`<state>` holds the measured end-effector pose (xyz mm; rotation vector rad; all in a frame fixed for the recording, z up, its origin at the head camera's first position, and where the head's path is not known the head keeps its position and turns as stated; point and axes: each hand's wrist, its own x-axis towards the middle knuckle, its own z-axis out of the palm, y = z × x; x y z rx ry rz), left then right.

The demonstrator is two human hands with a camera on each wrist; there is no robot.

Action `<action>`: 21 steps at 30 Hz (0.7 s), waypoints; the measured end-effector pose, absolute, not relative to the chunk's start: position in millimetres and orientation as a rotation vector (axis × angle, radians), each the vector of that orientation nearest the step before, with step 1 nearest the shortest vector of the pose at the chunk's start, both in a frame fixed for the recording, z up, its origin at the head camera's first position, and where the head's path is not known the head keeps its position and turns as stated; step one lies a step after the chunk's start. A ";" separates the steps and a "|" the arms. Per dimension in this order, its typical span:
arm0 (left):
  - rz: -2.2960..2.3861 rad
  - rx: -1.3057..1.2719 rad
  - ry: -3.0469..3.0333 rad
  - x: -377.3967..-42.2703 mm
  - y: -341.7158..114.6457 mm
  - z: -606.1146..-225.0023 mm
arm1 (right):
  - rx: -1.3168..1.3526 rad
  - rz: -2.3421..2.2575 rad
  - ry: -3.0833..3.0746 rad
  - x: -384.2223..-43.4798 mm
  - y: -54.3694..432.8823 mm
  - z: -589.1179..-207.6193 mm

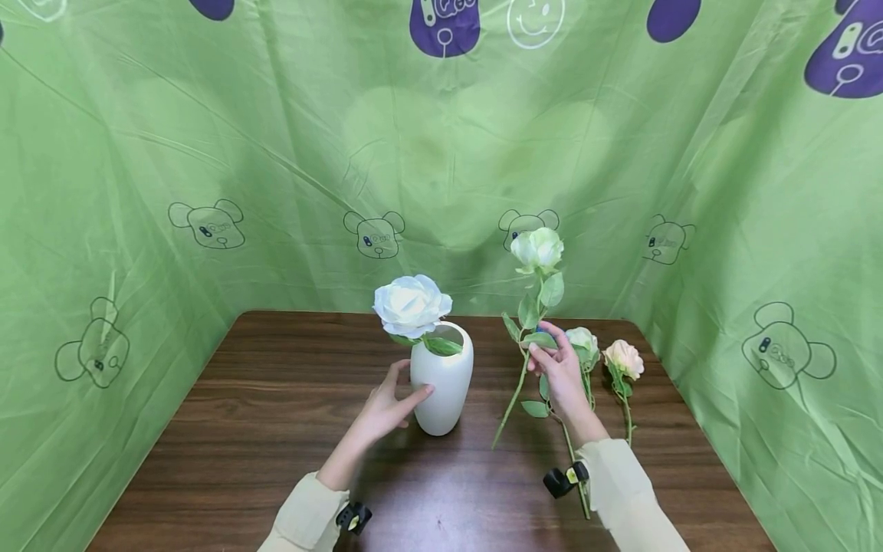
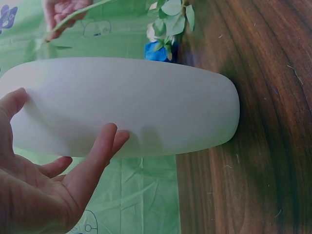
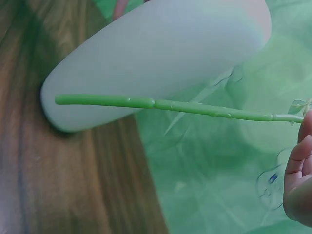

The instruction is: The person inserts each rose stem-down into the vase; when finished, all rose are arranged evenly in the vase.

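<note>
A white vase (image 1: 443, 383) stands upright on the table, with a pale blue-white artificial rose (image 1: 411, 305) leaning out over the left of its mouth. My left hand (image 1: 386, 402) holds the vase's left side, its thumb and fingers spread around the wall. To the right of the vase, my right hand (image 1: 562, 372) pinches the stem of a pale green rose (image 1: 536, 249). That rose is held upright, slightly tilted, with the lower stem (image 3: 185, 107) angling down toward the vase base. The stem end is apart from the vase mouth.
On the right of the brown wooden table (image 1: 276, 429) lie a whitish-green rose (image 1: 582, 343) and a pink rose (image 1: 624, 359). Something blue, like a bloom (image 2: 158, 51), is partly hidden behind my right hand in the head view. Green printed cloth (image 1: 297, 192) hangs around the table.
</note>
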<state>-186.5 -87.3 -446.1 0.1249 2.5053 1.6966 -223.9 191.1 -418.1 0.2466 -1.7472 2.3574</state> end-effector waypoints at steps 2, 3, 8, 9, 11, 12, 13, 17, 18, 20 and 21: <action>1.697 0.127 2.506 -186.3 -87.3 -446.1 | 0.286 2.377 -1.684 -222.6 188.2 -409.2; 1.700 0.133 2.506 -186.3 -87.5 -446.2 | 0.296 2.386 -1.659 -221.9 186.8 -404.4; 1.704 0.141 2.507 -186.0 -87.9 -445.6 | 0.274 2.491 -1.463 -220.5 181.1 -380.8; 1.705 0.150 2.506 -186.0 -88.1 -445.8 | 0.262 2.517 -1.411 -220.5 180.1 -376.1; 1.701 0.148 2.508 -185.9 -88.0 -445.5 | 0.253 2.568 -1.300 -220.7 178.3 -367.0; 1.702 0.153 2.509 -185.9 -88.1 -445.4 | 0.251 2.587 -1.248 -220.8 177.5 -362.6; 1.698 0.154 2.512 -185.9 -88.1 -445.3 | 0.250 2.603 -1.198 -220.8 176.8 -358.3; 1.691 0.153 2.520 -186.0 -88.4 -445.6 | 0.238 2.630 -1.045 -222.4 174.7 -342.7; 1.689 0.154 2.521 -186.0 -88.6 -445.7 | 0.238 2.638 -1.005 -223.3 174.3 -338.9; 1.685 0.155 2.520 -186.0 -88.7 -445.9 | 0.232 2.647 -0.931 -225.6 173.7 -332.0; 1.681 0.152 2.520 -186.0 -88.8 -445.9 | 0.229 2.649 -0.897 -226.9 173.5 -328.8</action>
